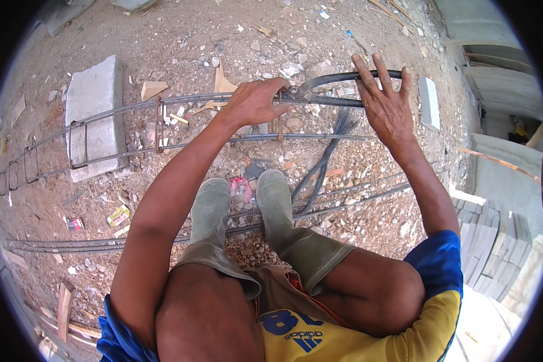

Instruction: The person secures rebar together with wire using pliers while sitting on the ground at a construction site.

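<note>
- Rebar cage [159,125], long: lying crosswise ahead of the person, its left stretch passing over the block, which is presumably lifting it off the ground for access.
- Loose steel bars [78,245], long: running across the ground on the near side.
- Concrete block [93,90], one: lying under the cage, apparently serving as its rest.
- Rubber boots [274,199], green, pair: standing apart, likely steadying the squat.
- Tie-wire bundle [333,145], dark: lying on the ground, its brush-like end by the lower bar, seemingly within easy reach.
- Pincers [338,101], black-handled: pointing left at the upper bars, handles splaying.
- Right hand [389,114]: holding the pincers, fingers spreading over the upper handle, probably for leverage.
- Left hand [254,102]: bracketing the upper bars between thumb and fingers, perhaps steadying them; whether it is gripping cannot be told.
- Stirrup [280,127], rusty: hanging beside the left fingertips.
</note>
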{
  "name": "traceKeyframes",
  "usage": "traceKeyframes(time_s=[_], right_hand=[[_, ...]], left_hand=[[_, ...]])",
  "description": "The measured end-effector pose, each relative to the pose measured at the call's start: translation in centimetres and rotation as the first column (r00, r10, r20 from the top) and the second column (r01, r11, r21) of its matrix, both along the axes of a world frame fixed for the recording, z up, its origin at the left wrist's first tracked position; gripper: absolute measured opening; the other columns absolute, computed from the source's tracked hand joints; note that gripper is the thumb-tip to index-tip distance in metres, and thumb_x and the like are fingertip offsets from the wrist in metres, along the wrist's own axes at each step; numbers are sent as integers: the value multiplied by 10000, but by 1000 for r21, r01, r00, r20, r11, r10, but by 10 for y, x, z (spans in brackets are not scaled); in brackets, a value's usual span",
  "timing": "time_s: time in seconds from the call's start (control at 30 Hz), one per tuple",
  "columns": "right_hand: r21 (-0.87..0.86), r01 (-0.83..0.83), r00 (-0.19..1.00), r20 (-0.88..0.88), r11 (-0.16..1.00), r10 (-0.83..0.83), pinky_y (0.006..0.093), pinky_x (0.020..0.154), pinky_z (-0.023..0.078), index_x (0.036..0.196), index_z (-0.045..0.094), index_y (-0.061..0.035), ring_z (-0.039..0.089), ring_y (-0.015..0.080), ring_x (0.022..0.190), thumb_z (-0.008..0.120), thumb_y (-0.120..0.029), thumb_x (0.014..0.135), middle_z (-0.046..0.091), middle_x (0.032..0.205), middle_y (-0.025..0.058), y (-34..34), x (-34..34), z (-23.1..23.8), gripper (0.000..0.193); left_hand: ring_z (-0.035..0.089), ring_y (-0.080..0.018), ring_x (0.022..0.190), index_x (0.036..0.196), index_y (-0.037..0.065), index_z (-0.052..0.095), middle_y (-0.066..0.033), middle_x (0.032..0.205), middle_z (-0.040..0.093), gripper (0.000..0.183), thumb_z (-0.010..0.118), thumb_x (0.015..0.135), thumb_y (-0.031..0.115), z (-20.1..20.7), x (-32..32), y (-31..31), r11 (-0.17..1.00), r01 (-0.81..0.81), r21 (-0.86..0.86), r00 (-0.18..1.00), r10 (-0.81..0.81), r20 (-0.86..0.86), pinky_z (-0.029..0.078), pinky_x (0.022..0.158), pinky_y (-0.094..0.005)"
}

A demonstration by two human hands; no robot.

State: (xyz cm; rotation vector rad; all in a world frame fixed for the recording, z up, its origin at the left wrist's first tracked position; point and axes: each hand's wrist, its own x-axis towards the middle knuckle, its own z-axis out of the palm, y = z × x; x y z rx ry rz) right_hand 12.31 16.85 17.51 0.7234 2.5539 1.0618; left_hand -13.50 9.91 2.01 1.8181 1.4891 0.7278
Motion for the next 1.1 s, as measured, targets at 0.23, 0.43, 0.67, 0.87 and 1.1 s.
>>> traceKeyframes(time_s=[0.23,0.43,0.67,0.87,1.1], right_hand=[[57,-25,999,-20,998,26,642,1188,22,1256,654,-234,154,222,1524,520,-185,929,177,1651,-57,-1,1,-7,356],[68,-54,997,-54,996,57,651,1188,9,1230,665,-220,214,190,1502,540,-230,926,287,1599,-38,-3,0,-8,329],[28,-176,975,-136,984,178,614,1177,147,1049,688,-178,447,160,1302,627,-223,877,516,1342,-36,-10,-1,5,188],[-180,-222,975,-67,958,213,402,987,446,1096,561,-126,586,192,1063,596,-167,888,597,1166,34,-11,-14,26,215],[-432,89,992,118,897,-41,398,690,562,983,643,-54,704,283,808,609,-93,848,687,836,131,-10,-35,26,145]], left_hand=[[662,-332,1063,1256,147,599,-122,1164,693,520,702,828,422,6,1,1,998,2,-56,1000,-4,-27,517,898,-433],[666,-335,1047,1257,151,598,-129,1135,699,524,706,825,427,2,0,1,999,-12,-37,1000,11,-24,518,887,-431],[667,-372,1015,1244,100,593,-170,1093,703,521,682,843,421,-2,1,0,1000,7,-25,1000,-7,15,510,877,-466],[660,-372,1028,1241,85,603,-171,1127,696,542,693,832,429,-3,3,-2,998,29,-50,1000,-28,14,507,883,-453],[655,-346,1078,1256,87,596,-160,1160,688,600,746,802,449,-19,10,-11,990,55,-132,997,-61,-40,505,917,-429]])
